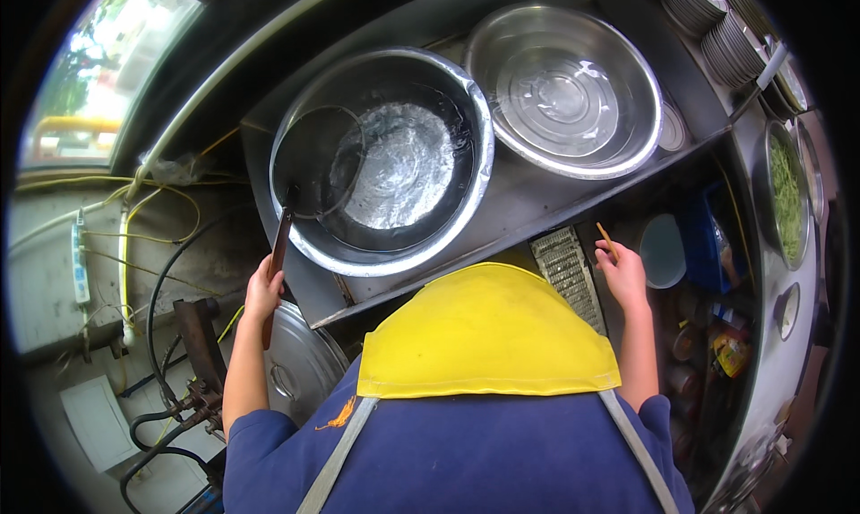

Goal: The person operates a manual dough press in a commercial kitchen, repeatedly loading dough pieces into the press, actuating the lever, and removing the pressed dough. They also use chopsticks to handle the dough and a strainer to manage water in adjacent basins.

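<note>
My left hand (pixel 264 289) grips the brown wooden handle (pixel 279 242) of a round skimmer (pixel 316 165). The skimmer's wide head lies inside the left metal basin (pixel 482 171), partly under the water, and its handle crosses the rim. Water also fills much of the stainless-steel basin (pixel 655 104) to the right. Both basins stand in a metal sink-like counter (pixel 524 202). Off the counter's front edge, my right hand (pixel 621 269) pinches a short, thin orange-brown stick (pixel 607 240); its material is unclear.
Stacked plates (pixel 734 50) and a bowl of shredded green vegetable (pixel 785 198) occupy the right-hand counter. Below are a blue crate (pixel 702 245) and a pale round container (pixel 663 251). On the left are a large metal lid (pixel 299 359), black hoses (pixel 151 312) and a power strip (pixel 80 265).
</note>
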Demonstrator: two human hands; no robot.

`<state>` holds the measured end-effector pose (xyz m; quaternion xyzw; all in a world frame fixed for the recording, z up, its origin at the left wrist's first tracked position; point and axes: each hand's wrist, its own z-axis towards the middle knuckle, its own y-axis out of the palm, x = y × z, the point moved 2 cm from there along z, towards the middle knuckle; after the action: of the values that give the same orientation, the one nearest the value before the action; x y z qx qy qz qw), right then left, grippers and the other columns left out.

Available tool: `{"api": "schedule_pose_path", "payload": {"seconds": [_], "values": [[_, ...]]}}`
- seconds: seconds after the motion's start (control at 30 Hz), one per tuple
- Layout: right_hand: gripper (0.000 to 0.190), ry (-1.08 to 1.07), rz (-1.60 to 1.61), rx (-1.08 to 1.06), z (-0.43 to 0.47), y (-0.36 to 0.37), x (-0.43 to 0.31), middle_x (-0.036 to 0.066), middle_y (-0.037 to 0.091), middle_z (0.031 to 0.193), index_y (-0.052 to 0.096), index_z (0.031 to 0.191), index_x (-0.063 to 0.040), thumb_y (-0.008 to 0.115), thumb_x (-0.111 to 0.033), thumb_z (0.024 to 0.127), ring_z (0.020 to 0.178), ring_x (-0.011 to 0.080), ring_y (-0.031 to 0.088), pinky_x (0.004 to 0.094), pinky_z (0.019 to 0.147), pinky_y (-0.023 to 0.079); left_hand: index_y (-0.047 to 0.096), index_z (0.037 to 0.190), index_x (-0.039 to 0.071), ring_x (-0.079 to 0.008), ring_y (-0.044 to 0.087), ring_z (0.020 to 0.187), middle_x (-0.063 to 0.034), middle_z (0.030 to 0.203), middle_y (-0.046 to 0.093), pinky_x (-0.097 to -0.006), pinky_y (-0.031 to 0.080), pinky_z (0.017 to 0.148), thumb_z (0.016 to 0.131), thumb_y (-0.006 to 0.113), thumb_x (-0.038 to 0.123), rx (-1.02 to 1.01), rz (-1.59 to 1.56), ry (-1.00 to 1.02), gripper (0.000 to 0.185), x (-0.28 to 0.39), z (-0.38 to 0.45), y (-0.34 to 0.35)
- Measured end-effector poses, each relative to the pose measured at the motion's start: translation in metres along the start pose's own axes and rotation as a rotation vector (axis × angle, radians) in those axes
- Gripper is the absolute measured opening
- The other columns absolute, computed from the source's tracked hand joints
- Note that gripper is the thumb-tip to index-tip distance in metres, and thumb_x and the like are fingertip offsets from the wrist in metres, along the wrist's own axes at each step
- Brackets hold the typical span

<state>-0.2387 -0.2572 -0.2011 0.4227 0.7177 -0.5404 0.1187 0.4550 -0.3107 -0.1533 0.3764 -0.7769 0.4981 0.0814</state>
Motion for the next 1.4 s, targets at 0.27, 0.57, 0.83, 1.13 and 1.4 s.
{"api": "schedule_pose_path", "payload": {"seconds": [0.27,0.57,0.83,1.13,1.4], "values": [[0.026,0.015,0.05,-0.039,0.001,0.008,-0.002,0.008,0.073,0.079,0.072,0.115,-0.007,0.068,-0.023,0.095,0.071,0.0159,0.071,0.0314,0.069,0.052,0.049,0.145,0.01,-0.0089,0.049,0.047,-0.0013,0.071,0.054,-0.0254,0.043,0.042,0.096,0.06,0.003,-0.328,-0.03,-0.036,0.05,0.019,-0.011,-0.017],[0.027,0.012,0.065,-0.021,0.0,0.006,-0.001,0.008,0.073,0.08,0.072,0.115,-0.007,0.068,-0.024,0.095,0.073,0.0182,0.071,0.0323,0.071,0.053,0.045,0.147,0.008,-0.0115,0.053,0.047,-0.0022,0.069,0.056,-0.0261,0.047,0.045,0.099,0.063,0.012,-0.583,-0.367,-0.199,0.052,0.062,-0.048,0.029],[0.025,0.042,0.001,0.177,-0.001,-0.015,0.013,0.006,0.07,0.074,0.072,0.112,-0.004,0.067,-0.022,0.096,0.069,0.0123,0.07,0.0287,0.065,0.051,0.04,0.151,0.006,-0.0072,0.053,0.056,-0.0005,0.073,0.056,-0.022,0.045,0.049,0.097,0.059,0.003,-0.385,-0.332,0.157,0.057,0.108,-0.105,0.026],[0.023,0.159,0.092,0.396,0.001,-0.035,0.056,0.005,0.071,0.073,0.073,0.106,-0.009,0.065,-0.028,0.096,0.07,0.0163,0.071,0.032,0.065,0.052,0.052,0.146,0.004,-0.0245,0.067,0.103,-0.0151,0.11,0.068,-0.0303,0.05,0.092,0.085,0.078,0.012,-0.478,-0.033,0.726,0.067,0.137,-0.118,0.1],[0.022,0.226,0.046,0.461,-0.02,-0.033,0.082,0.005,0.071,0.071,0.073,0.104,-0.01,0.064,-0.029,0.096,0.069,0.0188,0.07,0.033,0.065,0.051,0.048,0.149,0.0,-0.0178,0.058,0.123,-0.0144,0.137,0.061,-0.0291,0.044,0.104,0.084,0.077,0.006,-0.638,-0.262,0.472,0.07,0.14,-0.123,0.087]]}}
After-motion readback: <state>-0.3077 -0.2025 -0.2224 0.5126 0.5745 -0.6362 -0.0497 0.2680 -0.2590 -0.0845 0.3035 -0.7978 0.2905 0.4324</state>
